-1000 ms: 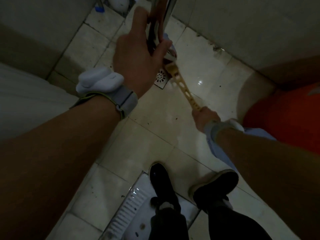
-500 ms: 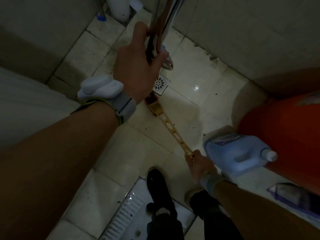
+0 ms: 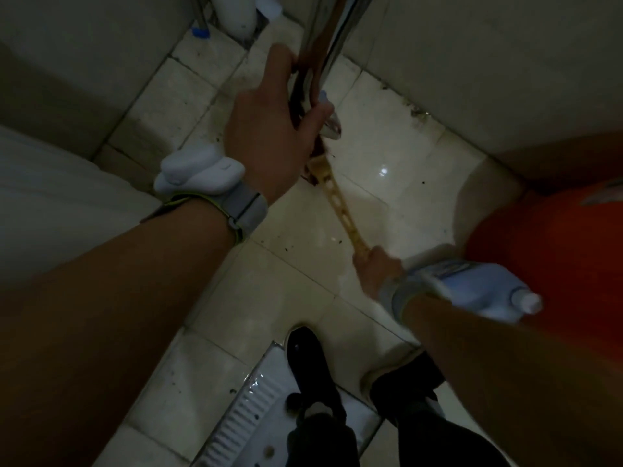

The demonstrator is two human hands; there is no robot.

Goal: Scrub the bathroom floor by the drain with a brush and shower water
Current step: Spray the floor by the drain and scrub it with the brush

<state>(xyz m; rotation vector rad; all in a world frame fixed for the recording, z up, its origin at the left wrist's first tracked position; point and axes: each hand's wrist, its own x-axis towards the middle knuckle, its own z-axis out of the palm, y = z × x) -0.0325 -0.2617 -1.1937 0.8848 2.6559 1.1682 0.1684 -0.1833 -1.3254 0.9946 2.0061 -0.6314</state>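
My left hand (image 3: 269, 136) is closed around a chrome shower head (image 3: 323, 79) and points it down at the floor. My right hand (image 3: 376, 267) grips the end of a long yellow brush handle (image 3: 340, 207) with holes along it. The dark bristle head (image 3: 317, 163) rests on the wet pale tiles (image 3: 387, 197), partly behind my left hand. The floor drain is hidden under my left hand and the brush head.
A blue detergent bottle (image 3: 478, 288) lies by my right wrist, beside an orange bucket (image 3: 556, 261). My two dark shoes (image 3: 310, 362) stand at the white squat toilet pan (image 3: 256, 409). White bottles (image 3: 236, 15) sit in the far corner. Walls close in on left and right.
The brush has been pushed forward and right, its head now over the drain spot, which was visible half a second ago. My right hand moved up and away from my shoes.
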